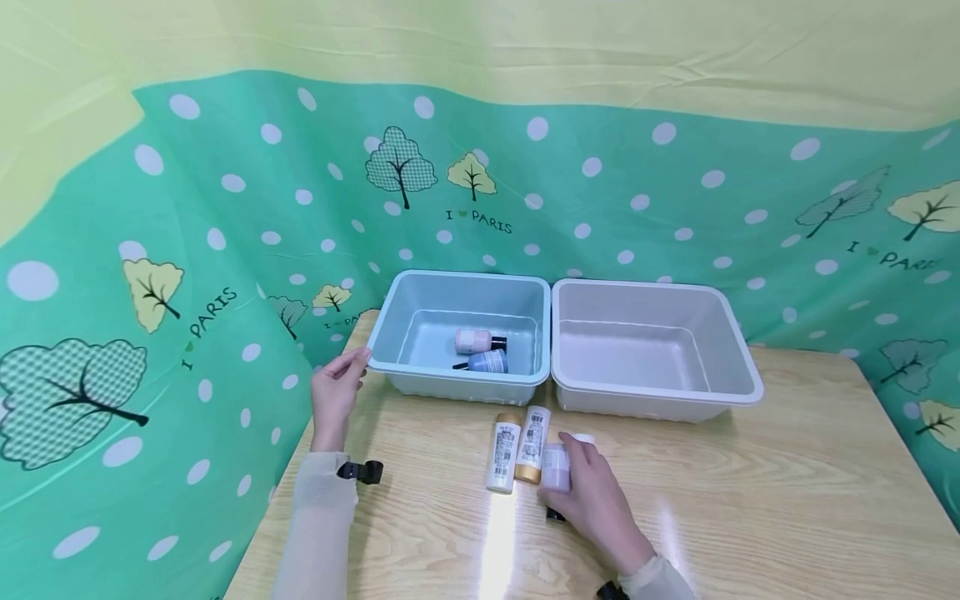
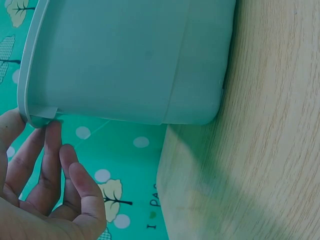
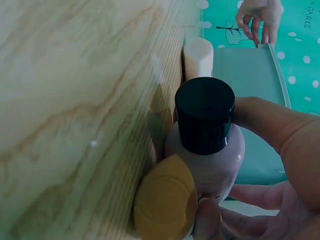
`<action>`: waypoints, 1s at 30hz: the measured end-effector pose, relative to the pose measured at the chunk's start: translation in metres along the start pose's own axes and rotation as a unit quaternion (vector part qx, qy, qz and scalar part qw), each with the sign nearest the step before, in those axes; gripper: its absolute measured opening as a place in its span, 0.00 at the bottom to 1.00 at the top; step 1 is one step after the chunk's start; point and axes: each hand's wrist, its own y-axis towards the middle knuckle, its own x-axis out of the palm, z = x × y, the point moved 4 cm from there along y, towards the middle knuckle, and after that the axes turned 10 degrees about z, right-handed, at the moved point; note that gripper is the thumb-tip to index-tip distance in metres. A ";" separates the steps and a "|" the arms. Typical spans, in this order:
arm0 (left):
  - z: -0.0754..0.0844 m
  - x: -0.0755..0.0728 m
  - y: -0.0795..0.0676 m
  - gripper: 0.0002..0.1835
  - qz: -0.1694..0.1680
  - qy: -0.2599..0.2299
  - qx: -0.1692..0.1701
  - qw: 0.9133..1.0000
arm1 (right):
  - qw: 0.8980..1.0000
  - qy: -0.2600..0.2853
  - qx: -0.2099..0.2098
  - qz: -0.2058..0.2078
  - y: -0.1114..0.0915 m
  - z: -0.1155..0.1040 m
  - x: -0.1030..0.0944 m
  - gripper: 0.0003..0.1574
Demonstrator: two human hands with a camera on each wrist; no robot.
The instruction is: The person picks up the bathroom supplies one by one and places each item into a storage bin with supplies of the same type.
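Observation:
My left hand pinches the front left corner of the rim of the light blue bin between thumb and fingers. In the head view, my right hand grips a pale purple bottle lying on the table; its black cap points toward me. Thumb and fingertips are on opposite sides of this bottle in the right wrist view. Just left of it lie two white bottles, one with its gold cap near me and one with its gold cap away. Another gold-capped bottle lies partly hidden under my right hand.
Inside the blue bin lie a pink bottle with a black cap and a blue pump bottle. A grey bin stands right beside it. Behind the wooden table hangs a green polka-dot cloth.

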 end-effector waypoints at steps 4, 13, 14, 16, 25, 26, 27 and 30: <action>0.001 0.000 0.000 0.24 -0.001 -0.001 0.001 1.000 | 1.000 0.010 0.003 -0.013 0.002 0.001 0.000 0.58; 0.000 0.000 0.001 0.24 -0.002 0.005 -0.003 1.000 | 0.999 0.026 0.011 -0.016 0.006 0.005 0.002 0.52; 0.000 0.000 0.001 0.24 -0.001 0.006 -0.004 1.000 | 0.999 0.026 0.011 -0.014 0.006 0.005 0.002 0.52; -0.001 0.000 0.001 0.24 -0.002 0.008 -0.006 1.000 | 0.999 0.031 0.011 -0.011 0.005 0.005 0.002 0.51; -0.001 -0.001 0.001 0.23 0.002 0.008 -0.005 1.000 | 0.998 0.061 0.000 -0.007 0.001 0.001 0.003 0.50; -0.001 -0.001 0.001 0.23 0.002 0.006 -0.006 1.000 | 0.998 0.063 0.000 -0.006 0.001 0.001 0.003 0.50; -0.001 -0.001 0.001 0.24 0.001 0.008 -0.005 1.000 | 0.998 0.067 0.002 -0.004 0.001 0.001 0.003 0.51; -0.002 0.000 0.001 0.25 -0.002 0.010 -0.008 1.000 | 0.995 0.097 0.011 -0.007 0.002 0.003 0.004 0.51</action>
